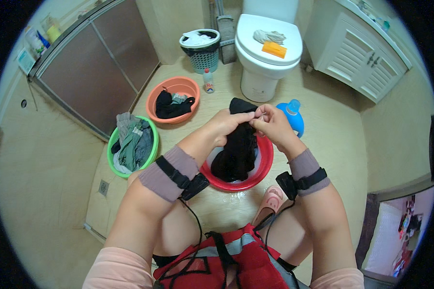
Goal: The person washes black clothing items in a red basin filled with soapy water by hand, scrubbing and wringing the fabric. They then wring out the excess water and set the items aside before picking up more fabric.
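A black garment [235, 149] hangs bunched between my hands, its lower part resting in the red basin [266, 166]. Whitish water shows at the basin's inner edge. My left hand [225, 124] is closed on the upper part of the cloth, thumb pointing to the right. Close beside it, my right hand [275, 126] pinches the garment's right edge, and the two hands' fingertips nearly meet. What kind of garment it is cannot be made out.
To the left stand a green basin [154, 150] of grey and green clothes and an orange basin [153, 98] with dark clothes. A blue jug [292, 118] is at the right. Beyond are a small bottle [208, 81], a bin [202, 60] and a toilet [258, 86] carrying an orange packet [274, 49].
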Action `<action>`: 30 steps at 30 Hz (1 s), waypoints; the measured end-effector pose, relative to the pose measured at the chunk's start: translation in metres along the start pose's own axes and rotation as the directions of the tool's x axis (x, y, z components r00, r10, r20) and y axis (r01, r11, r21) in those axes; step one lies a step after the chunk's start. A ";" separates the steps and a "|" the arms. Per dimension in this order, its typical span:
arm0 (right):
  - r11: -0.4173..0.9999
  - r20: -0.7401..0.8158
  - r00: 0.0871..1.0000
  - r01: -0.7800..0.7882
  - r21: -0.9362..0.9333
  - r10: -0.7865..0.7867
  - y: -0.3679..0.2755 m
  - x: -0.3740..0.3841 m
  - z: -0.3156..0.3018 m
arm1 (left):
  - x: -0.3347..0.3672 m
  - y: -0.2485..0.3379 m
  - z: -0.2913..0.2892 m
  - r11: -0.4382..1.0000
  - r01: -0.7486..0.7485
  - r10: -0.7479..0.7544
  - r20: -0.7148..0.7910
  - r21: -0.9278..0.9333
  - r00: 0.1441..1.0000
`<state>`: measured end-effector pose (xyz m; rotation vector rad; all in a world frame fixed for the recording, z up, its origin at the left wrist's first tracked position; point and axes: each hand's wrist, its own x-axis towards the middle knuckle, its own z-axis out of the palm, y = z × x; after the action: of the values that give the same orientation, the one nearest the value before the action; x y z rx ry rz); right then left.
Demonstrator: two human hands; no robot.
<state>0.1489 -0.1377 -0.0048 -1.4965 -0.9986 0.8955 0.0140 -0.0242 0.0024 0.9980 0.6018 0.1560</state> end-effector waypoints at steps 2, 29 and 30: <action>0.975 -0.035 0.990 -0.126 0.185 0.134 0.002 -0.002 -0.006 | 0.001 0.000 -0.002 1.000 -0.015 0.015 0.035 0.006 0.999; 0.706 -0.763 0.116 0.312 0.635 0.636 0.164 -0.141 -0.188 | 0.022 -0.009 0.021 0.992 0.053 -0.054 0.007 0.117 0.999; 0.726 -0.739 0.248 0.162 0.669 0.626 0.159 -0.133 -0.176 | 0.019 -0.008 0.023 0.988 0.027 -0.027 0.001 0.154 1.000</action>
<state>0.2827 -0.3361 -0.1343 -1.2143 0.5267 0.2684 0.0407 -0.0382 -0.0032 1.1387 0.6316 0.0850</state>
